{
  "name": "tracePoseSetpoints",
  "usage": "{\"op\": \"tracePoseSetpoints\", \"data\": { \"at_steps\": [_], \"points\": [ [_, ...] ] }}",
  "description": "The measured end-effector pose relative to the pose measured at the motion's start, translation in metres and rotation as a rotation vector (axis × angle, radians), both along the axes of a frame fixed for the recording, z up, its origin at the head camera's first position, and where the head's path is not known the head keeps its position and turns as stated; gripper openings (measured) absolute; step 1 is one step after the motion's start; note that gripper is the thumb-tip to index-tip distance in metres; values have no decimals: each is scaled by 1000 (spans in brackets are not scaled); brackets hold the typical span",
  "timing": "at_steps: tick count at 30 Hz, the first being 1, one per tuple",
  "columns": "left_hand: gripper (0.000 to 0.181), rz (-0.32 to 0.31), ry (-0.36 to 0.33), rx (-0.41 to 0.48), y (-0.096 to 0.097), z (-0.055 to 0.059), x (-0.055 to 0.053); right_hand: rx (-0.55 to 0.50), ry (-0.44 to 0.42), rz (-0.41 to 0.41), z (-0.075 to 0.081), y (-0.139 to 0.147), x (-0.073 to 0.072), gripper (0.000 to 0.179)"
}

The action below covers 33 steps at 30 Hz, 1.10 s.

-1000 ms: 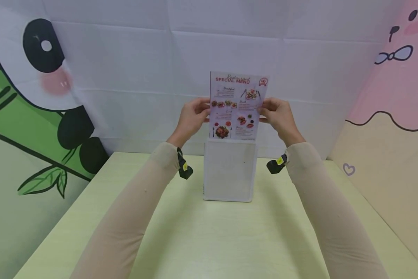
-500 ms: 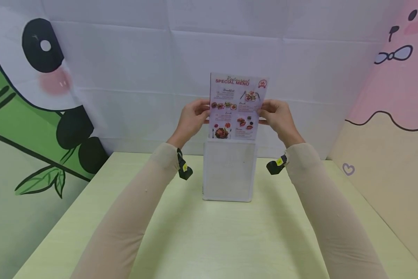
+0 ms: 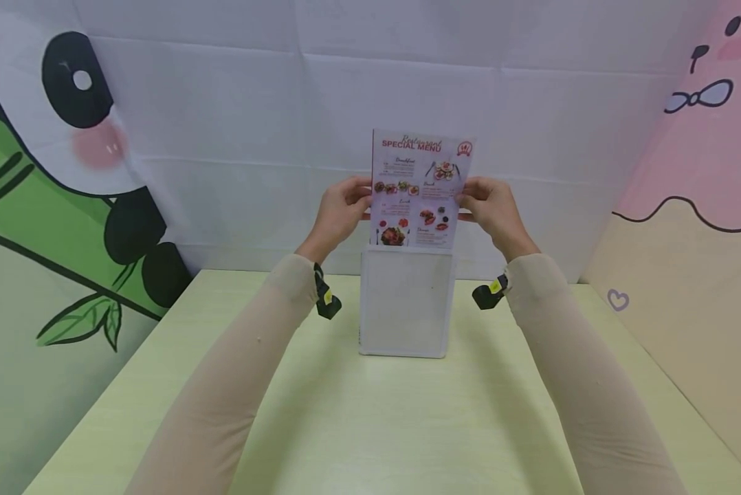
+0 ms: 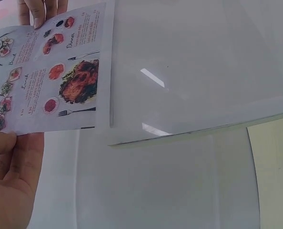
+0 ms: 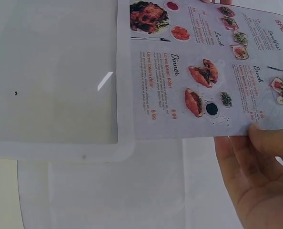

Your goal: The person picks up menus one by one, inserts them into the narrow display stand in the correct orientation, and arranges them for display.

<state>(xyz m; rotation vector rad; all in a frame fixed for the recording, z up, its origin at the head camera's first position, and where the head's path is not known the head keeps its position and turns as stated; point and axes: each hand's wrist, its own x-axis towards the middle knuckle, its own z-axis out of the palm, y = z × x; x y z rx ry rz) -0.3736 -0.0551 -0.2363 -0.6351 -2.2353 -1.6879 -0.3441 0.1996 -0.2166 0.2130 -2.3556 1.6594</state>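
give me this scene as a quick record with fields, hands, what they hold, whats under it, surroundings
left hand: left hand pinches the left edge of the menu sheet
right hand: right hand pinches the right edge of the same sheet
menu sheet: upright, printed side facing the person, headed SPECIAL MENU, food photos; bottom edge at the top of the holder
holder: clear acrylic sign holder, standing upright on the table, no sheet filling its window
table: pale green table
surroundings: white backdrop, panda drawing on the left

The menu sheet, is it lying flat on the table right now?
No, both hands hold the menu sheet upright by its side edges above the clear stand, off the table.
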Motion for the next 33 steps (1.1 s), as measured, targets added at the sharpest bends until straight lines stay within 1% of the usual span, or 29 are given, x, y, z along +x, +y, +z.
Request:
{"op": "tracePoseSetpoints", "data": {
  "at_steps": [8, 14, 19, 26, 33],
  "points": [
    [29, 7, 3, -6, 0, -1, 1, 4, -15, -9, 0, -1, -1, 29],
    [29, -17, 2, 0, -2, -5, -1, 12, -26, -14, -1, -1, -2, 31],
    [29, -22, -3, -5, -2, -8, -3, 22, -32, -25, -2, -1, -3, 31],
    [29, -4, 0, -19, -2, -8, -4, 29, -31, -30, -3, -1, -5, 31],
    [28, 0, 0, -16, 0, -9, -4, 33, -38, -29, -3, 0, -6, 31]
  ]
}}
